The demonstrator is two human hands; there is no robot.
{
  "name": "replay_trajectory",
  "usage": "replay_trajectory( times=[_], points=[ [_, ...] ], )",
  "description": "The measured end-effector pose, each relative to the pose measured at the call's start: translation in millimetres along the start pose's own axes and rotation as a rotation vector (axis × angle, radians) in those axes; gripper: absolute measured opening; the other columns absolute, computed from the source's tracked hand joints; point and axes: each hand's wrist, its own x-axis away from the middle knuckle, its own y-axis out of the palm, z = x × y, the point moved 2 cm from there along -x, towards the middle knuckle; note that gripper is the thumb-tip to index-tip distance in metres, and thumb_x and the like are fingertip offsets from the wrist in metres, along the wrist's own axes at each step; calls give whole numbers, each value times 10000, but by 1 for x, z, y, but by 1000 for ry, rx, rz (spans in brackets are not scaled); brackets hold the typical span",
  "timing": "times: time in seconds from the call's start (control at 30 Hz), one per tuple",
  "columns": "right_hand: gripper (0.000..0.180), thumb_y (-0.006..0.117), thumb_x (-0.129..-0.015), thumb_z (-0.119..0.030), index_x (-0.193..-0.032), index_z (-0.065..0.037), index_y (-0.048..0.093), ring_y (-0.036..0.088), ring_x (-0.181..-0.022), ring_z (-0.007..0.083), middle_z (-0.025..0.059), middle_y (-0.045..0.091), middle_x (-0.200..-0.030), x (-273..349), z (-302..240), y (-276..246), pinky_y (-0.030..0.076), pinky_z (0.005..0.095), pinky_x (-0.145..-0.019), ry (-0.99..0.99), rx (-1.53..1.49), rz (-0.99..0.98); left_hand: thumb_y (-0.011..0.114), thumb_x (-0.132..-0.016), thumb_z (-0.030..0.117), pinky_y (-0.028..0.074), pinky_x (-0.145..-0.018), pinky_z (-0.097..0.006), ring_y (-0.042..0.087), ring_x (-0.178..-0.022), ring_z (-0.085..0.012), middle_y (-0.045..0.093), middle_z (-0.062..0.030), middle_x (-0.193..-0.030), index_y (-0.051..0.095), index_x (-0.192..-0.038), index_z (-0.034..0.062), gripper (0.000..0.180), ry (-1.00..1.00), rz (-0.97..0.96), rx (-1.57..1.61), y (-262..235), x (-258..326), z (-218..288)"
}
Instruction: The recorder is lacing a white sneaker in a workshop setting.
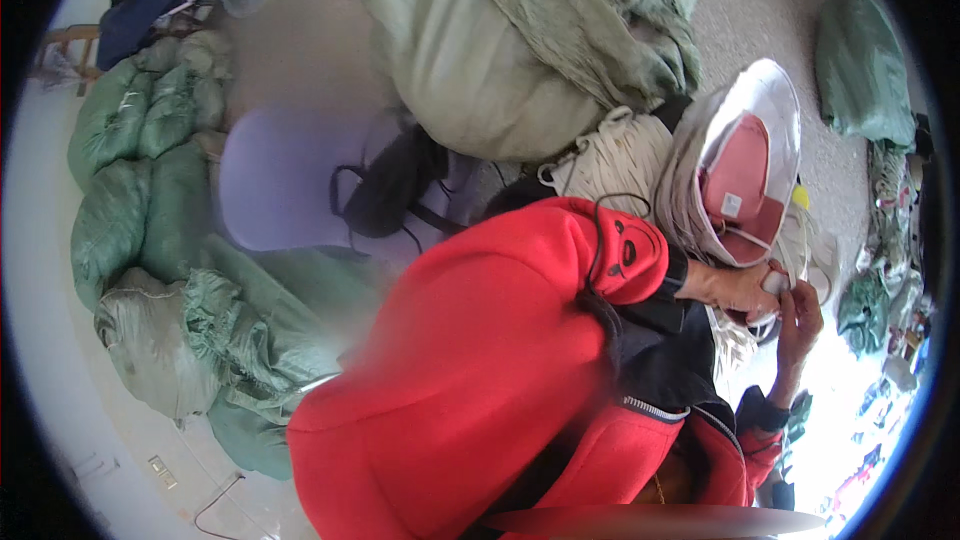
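Observation:
My left hand, reaching across from a red sleeve with a dark cuff, is closed around a small whitish piece whose kind I cannot make out. From the lower right comes my right hand, fingers bent and pinching at the same piece, so the two hands meet. Just beyond them stands a white, round-mouthed stack of fabric layers, tilted open. Inside it lies a pink, rounded piece with a small white label. Pale strands hang beside and below my hands.
Whitish cords are heaped beside the stack. A large pale-green sack stands beyond. On the left, a lavender seat carries a black strapped bag; filled green sacks line the wall. Another green sack stands far right.

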Motion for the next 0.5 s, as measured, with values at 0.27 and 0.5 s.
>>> replay_trajectory(
  times=[0.27,0.5],
  points=[
    [105,578,-834,40,-932,10,604,577,-717,225,111,571,-782,-1,-9,6,460,338,-664,-16,38,-19,628,-809,107,438,-439,-249,537,-543,-98,559,-18,-679,585,-988,27,201,-161,123,-125,2,9,5],
    [27,548,-840,30,-866,27,541,539,-690,321,149,505,-771,-7,-39,1,426,409,-620,-248,201,-24,651,-825,147,459,-445,-256,545,-557,-106,551,-28,-693,520,-1159,27,379,-154,96,-170,2,9,7]
  ],
)
